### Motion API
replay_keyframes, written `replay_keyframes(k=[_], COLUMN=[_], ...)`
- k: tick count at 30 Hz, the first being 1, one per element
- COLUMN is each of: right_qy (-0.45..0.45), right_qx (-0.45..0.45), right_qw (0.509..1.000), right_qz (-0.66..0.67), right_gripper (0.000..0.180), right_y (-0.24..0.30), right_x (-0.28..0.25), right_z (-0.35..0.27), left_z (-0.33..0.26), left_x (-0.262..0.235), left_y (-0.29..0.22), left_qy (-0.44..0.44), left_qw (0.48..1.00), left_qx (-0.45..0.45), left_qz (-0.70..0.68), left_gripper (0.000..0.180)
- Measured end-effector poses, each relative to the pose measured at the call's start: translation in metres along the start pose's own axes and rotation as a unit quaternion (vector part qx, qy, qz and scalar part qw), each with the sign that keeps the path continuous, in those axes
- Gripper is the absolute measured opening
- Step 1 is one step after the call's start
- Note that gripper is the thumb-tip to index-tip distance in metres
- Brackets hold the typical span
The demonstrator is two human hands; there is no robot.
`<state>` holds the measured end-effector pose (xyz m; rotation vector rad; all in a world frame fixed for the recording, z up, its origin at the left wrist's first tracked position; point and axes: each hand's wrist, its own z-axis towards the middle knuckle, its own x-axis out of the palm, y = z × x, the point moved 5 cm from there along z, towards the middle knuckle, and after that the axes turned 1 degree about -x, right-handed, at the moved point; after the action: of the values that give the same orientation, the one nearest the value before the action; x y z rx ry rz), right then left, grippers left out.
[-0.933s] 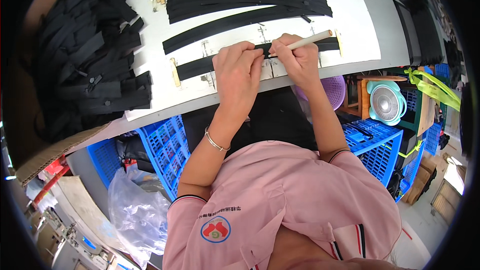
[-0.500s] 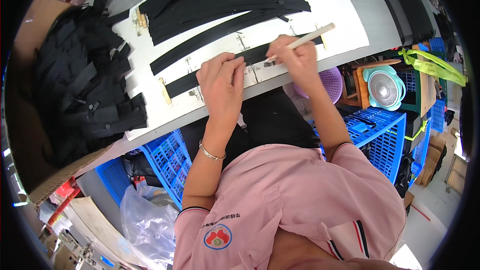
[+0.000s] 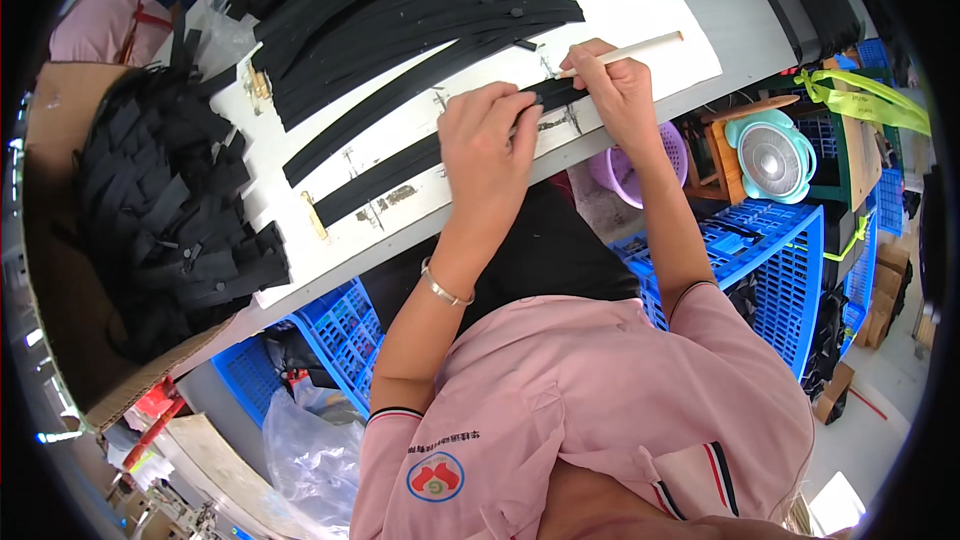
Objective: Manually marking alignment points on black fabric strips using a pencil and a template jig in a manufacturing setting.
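The left hand (image 3: pixel 490 145) rests on a black strip (image 3: pixel 385 176), fingers bunched, though whether they pinch it I cannot tell; the right hand (image 3: pixel 622 98), apart from it, grips a white pen (image 3: pixel 640 47), tip near the strip's far edge. Keeping the strip flat and straight on the white board (image 3: pixel 685 40) should help the pen work. A small scrap (image 3: pixel 525 45) and piled strips (image 3: pixel 410 35) lie beyond; left stands a box (image 3: pixel 62 150) of short pieces (image 3: pixel 160 175).
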<state>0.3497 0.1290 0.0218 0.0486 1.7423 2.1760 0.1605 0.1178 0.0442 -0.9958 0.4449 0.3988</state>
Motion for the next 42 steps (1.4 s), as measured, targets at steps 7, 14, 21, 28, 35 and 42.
replay_keyframes(k=[7,14,21,28,35,42], right_qy=[0.021,0.02,0.05,0.053,0.018,0.007], right_qx=[-0.034,0.006,0.001,0.007,0.016,0.016], right_qw=[0.999,0.998,0.998,0.996,1.0,1.0], right_qz=[-0.037,-0.054,-0.047,-0.073,-0.013,0.001], right_gripper=[0.023,0.024,0.027,0.028,0.027,0.024], right_y=[-0.002,0.001,-0.002,0.004,0.0,0.003], right_x=[0.002,0.0,-0.004,-0.006,-0.01,-0.007], right_z=[0.0,-0.003,-0.001,-0.003,-0.009,-0.008], left_z=[0.007,0.006,0.009,0.008,0.068,0.163], left_x=[0.029,0.032,0.03,0.025,0.013,0.026], left_y=[-0.003,-0.004,-0.001,0.002,0.061,0.114], left_qy=[0.014,0.008,0.005,0.065,0.127,0.139], left_qw=[1.0,0.999,0.999,0.994,0.965,0.936], left_qx=[0.014,0.017,0.021,0.04,0.068,0.162], left_qz=[0.019,0.037,0.03,0.081,0.221,0.281], left_gripper=[0.01,0.01,0.01,0.049,0.107,0.088])
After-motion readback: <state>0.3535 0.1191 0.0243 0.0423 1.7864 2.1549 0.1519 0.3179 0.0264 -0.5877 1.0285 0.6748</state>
